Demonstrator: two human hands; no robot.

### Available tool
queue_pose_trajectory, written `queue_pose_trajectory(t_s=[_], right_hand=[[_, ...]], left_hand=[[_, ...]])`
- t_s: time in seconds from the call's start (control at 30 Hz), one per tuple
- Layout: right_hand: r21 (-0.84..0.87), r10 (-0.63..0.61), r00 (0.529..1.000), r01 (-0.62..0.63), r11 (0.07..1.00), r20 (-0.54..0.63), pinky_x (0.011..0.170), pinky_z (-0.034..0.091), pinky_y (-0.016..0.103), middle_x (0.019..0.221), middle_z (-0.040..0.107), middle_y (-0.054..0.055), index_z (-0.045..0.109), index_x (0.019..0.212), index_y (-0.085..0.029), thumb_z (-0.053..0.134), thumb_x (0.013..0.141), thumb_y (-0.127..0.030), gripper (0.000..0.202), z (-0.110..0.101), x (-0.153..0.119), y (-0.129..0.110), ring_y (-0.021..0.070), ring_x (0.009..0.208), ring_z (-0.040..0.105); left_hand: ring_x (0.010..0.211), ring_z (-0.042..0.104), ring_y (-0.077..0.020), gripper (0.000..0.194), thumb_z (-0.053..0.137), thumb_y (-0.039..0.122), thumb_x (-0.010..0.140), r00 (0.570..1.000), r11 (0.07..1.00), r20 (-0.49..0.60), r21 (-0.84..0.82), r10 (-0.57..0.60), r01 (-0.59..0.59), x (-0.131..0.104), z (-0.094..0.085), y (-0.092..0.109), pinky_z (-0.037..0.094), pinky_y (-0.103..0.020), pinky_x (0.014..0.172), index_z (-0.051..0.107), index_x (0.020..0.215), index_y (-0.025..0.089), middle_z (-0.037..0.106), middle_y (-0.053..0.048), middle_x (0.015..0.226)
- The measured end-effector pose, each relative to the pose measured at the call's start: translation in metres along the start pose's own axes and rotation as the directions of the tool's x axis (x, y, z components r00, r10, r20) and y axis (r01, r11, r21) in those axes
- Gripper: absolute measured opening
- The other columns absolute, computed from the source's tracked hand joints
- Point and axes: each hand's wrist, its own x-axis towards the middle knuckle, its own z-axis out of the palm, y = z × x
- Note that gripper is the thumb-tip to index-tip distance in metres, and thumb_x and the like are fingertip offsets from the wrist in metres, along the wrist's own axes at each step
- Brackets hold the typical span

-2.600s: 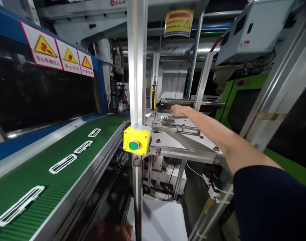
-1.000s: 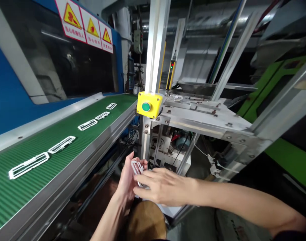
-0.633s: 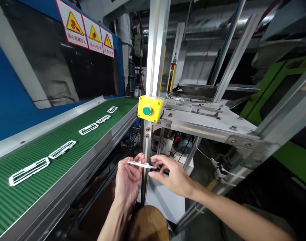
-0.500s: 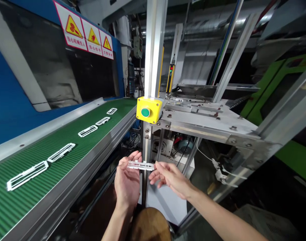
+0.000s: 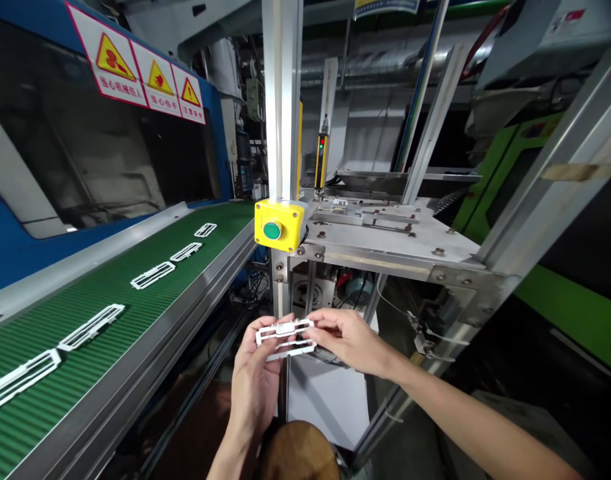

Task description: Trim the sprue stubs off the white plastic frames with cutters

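Observation:
A white plastic frame [image 5: 298, 348] with long slots is held between both hands, its broad face turned toward the camera. My left hand [image 5: 258, 363] grips its left end, the thumb across the front. At the right end, my right hand [image 5: 343, 337] pinches the frame between thumb and fingers. Several similar white frames lie in a line on the green conveyor belt [image 5: 110, 353] at the left; the nearest frame [image 5: 23, 380] is cut off by the picture's left edge.
A yellow box with a green button [image 5: 273, 231] is mounted on a metal post [image 5: 281, 100] ahead. Behind it stands a metal-framed table [image 5: 385, 243] with fixtures. A round wooden stool top [image 5: 299, 453] is below my hands. Blue machinery stands left, green machinery right.
The held frame has turned from edge-on to showing its slotted face. My left thumb now lies across it. The camera view has shifted, so the surroundings appear further left.

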Motion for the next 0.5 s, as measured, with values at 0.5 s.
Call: queue_pose_trajectory(t_s=[0.5], right_hand=[[-0.604,0.14,0.691,0.493,0.626,0.709,0.044,0.026,0.022,0.057,0.054,-0.001,0.058,0.074,-0.016,0.052,0.084,-0.019,0.012,-0.038,0.008,-0.082,0.0095,0.047,0.04]], left_hand=[[0.118,0.049,-0.0306,0.088,0.074,-0.002,0.057,0.968,0.927,0.218,0.375,-0.123,0.033,-0.023,0.011,0.006,0.042,-0.032,0.097,0.043,0.135,0.023,0.049,-0.013,0.133]])
